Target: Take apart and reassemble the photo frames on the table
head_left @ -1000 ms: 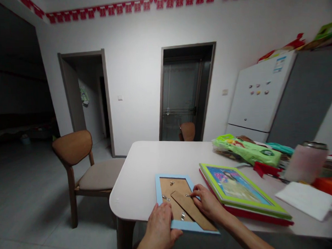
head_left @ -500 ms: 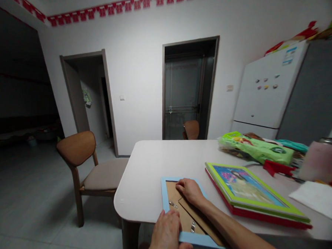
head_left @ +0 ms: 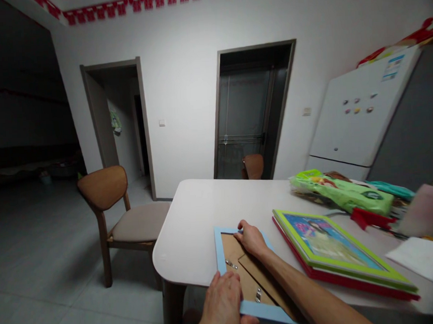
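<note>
A light-blue picture frame lies face down near the front edge of the white table, its brown backing board and small metal clips facing up. My left hand presses on the frame's near corner, fingers together and flat on it. My right hand reaches across the backing to the frame's far edge, fingertips curled at a clip there. The brown stand flap runs under my right forearm.
A green-framed picture rests on a red frame to the right. Behind it lie a green packet, red scissors, a pink flask and white paper. A wooden chair stands left of the table; a fridge stands far right.
My right hand has moved from the clip at the frame's right side up to its far edge. The left hand stays on the near corner. The camera has shifted left.
</note>
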The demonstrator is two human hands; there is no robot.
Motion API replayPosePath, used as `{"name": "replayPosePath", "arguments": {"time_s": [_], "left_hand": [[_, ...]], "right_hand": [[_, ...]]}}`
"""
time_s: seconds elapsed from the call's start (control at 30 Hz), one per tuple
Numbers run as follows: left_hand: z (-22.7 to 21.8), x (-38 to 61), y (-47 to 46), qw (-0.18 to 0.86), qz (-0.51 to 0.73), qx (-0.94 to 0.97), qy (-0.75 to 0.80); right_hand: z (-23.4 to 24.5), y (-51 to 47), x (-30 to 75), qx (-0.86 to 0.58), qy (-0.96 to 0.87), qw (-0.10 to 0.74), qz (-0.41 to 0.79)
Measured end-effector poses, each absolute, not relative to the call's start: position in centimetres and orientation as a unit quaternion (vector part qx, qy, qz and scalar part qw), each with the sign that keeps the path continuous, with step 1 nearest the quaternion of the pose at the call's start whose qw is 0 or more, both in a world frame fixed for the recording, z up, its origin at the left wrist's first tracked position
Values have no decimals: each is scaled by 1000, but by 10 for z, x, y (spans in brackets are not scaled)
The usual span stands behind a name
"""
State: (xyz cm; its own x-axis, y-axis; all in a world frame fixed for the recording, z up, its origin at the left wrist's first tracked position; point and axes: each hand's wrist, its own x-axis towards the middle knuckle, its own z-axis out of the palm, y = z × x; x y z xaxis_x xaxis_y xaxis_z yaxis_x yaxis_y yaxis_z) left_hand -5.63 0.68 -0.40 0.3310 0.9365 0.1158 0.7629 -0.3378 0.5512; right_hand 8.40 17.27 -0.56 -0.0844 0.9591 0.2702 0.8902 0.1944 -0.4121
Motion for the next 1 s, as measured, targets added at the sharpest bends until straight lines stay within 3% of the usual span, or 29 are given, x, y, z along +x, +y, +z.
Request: {"name": "replayPosePath", "arguments": {"time_s": [0.33,0.8,1.0], "left_hand": [[6,-59,4,196,214,791,538],[0,-61,12,182,243,799,519],[1,-66,15,176,270,802,503]], "right_hand": [[3,109,69,-430,-866,215,140],[17,86,79,-436,-857,244,127],[26,48,115,-350,-907,181,152]]}}
